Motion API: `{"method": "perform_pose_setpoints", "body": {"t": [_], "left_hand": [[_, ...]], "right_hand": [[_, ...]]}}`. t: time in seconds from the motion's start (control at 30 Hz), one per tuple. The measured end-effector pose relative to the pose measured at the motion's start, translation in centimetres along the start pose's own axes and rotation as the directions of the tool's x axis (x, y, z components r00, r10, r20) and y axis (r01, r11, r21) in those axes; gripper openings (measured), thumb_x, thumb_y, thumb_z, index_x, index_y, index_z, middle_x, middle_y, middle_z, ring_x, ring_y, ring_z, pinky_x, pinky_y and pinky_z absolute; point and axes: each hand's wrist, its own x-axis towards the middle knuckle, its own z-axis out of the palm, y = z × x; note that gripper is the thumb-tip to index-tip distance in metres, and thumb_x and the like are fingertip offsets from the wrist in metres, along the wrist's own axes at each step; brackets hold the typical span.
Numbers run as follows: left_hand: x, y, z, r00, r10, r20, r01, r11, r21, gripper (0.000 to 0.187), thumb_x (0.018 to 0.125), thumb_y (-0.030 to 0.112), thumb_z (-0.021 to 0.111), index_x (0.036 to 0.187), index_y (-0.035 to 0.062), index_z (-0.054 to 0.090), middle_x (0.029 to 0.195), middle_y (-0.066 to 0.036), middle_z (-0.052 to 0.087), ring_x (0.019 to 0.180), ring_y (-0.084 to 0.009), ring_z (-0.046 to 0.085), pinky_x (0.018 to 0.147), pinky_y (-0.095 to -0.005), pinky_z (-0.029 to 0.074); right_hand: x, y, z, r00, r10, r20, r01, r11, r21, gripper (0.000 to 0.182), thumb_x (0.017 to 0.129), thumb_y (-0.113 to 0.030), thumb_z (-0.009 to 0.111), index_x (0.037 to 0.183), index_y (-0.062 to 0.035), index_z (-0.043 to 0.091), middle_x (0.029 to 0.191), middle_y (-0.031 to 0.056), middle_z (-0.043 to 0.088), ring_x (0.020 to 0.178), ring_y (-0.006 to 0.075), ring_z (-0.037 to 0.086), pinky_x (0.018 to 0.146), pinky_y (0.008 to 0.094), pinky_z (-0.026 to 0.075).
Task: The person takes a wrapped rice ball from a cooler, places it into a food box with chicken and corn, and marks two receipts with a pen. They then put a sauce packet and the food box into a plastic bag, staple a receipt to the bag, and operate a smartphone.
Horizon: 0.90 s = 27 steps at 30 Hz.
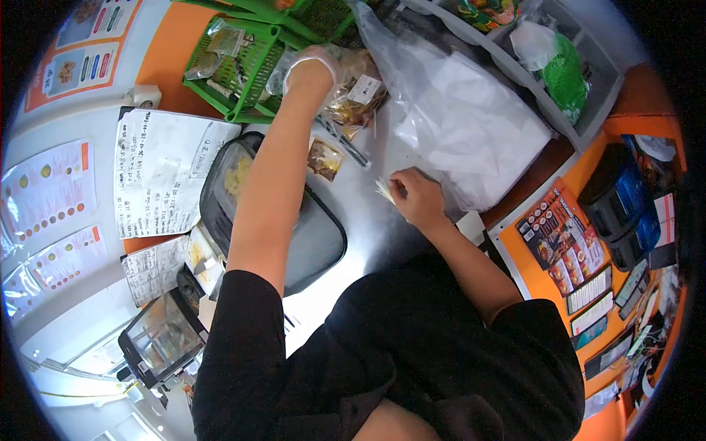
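The right hand (419,195) pinches a small bundle of thin pale sticks (384,189) between its fingertips, just above the desk (371,228). The left hand (312,57) is among clear plastic beside a labelled clear bag (357,99); its fingers are hidden, so whether they grip anything cannot be told. The step in hand looks like reaching into the packaging while the sticks are held aside. The next move calls for clear sight of the left fingertips and a steady pinch on the sticks. Nearby lies a small sachet (324,159); beyond are a green basket (254,73) and a large plastic bag (471,110).
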Motion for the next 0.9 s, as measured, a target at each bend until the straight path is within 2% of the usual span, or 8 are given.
{"method": "perform_pose_setpoints", "body": {"t": [0.07, 0.17, 0.3, 0.4, 0.43, 0.53, 0.67, 0.9], "left_hand": [[-2.6, 0.7, -2.2, 0.998, -0.032, -0.051, 0.032, 0.999, -0.007, 0.032, 0.088, 0.019, 0.058, 0.111, 0.0012, 0.072, 0.118, -0.023, 0.068, 0.110, -0.0387, 0.066, 0.092, -0.0440, 0.054], [-2.8, -1.1, -3.0, 0.993, 0.093, -0.078, -0.072, 0.969, 0.238, 0.047, 0.092, 0.051, 0.058, 0.110, 0.0103, 0.074, 0.114, -0.019, 0.070, 0.103, -0.0381, 0.067, 0.091, -0.0447, 0.053], [-6.7, -2.7, -4.8, 0.909, -0.058, -0.413, -0.061, 0.961, -0.270, 0.037, 0.092, 0.041, 0.063, 0.103, 0.0068, 0.075, 0.106, -0.017, 0.072, 0.096, -0.0334, 0.069, 0.084, -0.0416, 0.053], [-8.8, -4.9, -5.5, 0.892, -0.199, -0.406, -0.201, 0.630, -0.750, 0.035, 0.094, 0.036, 0.065, 0.101, 0.0033, 0.073, 0.097, -0.011, 0.073, 0.094, -0.0262, 0.068, 0.083, -0.0369, 0.052], [-8.1, -6.4, -4.6, 0.920, -0.178, -0.350, -0.225, 0.492, -0.841, 0.023, 0.098, 0.024, 0.060, 0.099, 0.0019, 0.068, 0.083, -0.003, 0.068, 0.075, -0.0161, 0.063, 0.071, -0.0303, 0.051], [-9.0, -7.6, -4.3, 0.962, -0.003, -0.274, -0.254, -0.388, -0.886, 0.024, 0.101, 0.022, 0.057, 0.112, 0.0008, 0.061, 0.102, -0.007, 0.069, 0.084, -0.0176, 0.064, 0.074, -0.0313, 0.053], [-12.5, -7.0, -6.1, 0.968, 0.046, -0.246, -0.174, -0.581, -0.795, 0.032, 0.104, 0.027, 0.050, 0.123, 0.0018, 0.055, 0.121, -0.014, 0.064, 0.113, -0.0294, 0.062, 0.089, -0.0469, 0.057], [-19.0, -8.2, -4.3, 0.988, -0.120, -0.096, -0.150, -0.616, -0.773, 0.042, 0.107, 0.035, 0.039, 0.129, 0.0005, 0.048, 0.128, -0.020, 0.059, 0.111, -0.0392, 0.063, 0.081, -0.0535, 0.062]], "right_hand": [[0.1, -0.2, 0.0, 1.000, 0.003, 0.010, -0.003, 1.000, -0.001, 0.016, 0.079, -0.013, 0.070, 0.094, -0.0124, 0.063, 0.084, 0.0078, 0.066, 0.074, 0.0316, 0.066, 0.064, 0.0429, 0.055], [0.3, -0.6, 0.0, 1.000, -0.012, -0.005, 0.011, 1.000, -0.017, 0.015, 0.079, -0.008, 0.073, 0.092, -0.0100, 0.064, 0.085, 0.0068, 0.067, 0.071, 0.0258, 0.068, 0.063, 0.0363, 0.055], [0.1, -0.3, -0.6, 1.000, 0.003, 0.000, -0.003, 1.000, -0.017, 0.014, 0.080, -0.006, 0.074, 0.090, -0.0086, 0.065, 0.084, 0.0069, 0.067, 0.069, 0.0235, 0.069, 0.063, 0.0336, 0.056], [0.2, -1.2, -0.5, 0.999, 0.019, 0.030, -0.017, 0.998, -0.061, 0.012, 0.080, -0.006, 0.073, 0.090, -0.0086, 0.066, 0.084, 0.0075, 0.067, 0.068, 0.0235, 0.069, 0.062, 0.0333, 0.055], [0.1, -1.1, -0.7, 0.996, 0.057, 0.063, -0.054, 0.997, -0.057, 0.012, 0.081, -0.010, 0.072, 0.091, -0.0097, 0.066, 0.086, 0.0080, 0.068, 0.073, 0.0264, 0.068, 0.066, 0.0366, 0.055], [0.1, -0.7, -0.9, 0.982, 0.129, 0.136, -0.123, 0.991, -0.055, 0.014, 0.081, -0.018, 0.070, 0.094, -0.0120, 0.067, 0.092, 0.0089, 0.069, 0.082, 0.0323, 0.068, 0.072, 0.0430, 0.055], [-0.3, -0.6, -0.7, 0.986, 0.094, 0.135, -0.090, 0.995, -0.037, 0.015, 0.081, -0.016, 0.071, 0.095, -0.0111, 0.067, 0.092, 0.0096, 0.069, 0.081, 0.0320, 0.068, 0.072, 0.0426, 0.055], [-0.3, 1.0, -0.9, 0.938, 0.313, 0.150, -0.342, 0.909, 0.239, 0.021, 0.083, -0.010, 0.076, 0.102, -0.0064, 0.067, 0.086, 0.0051, 0.066, 0.072, 0.0159, 0.064, 0.067, 0.0305, 0.052]]}}
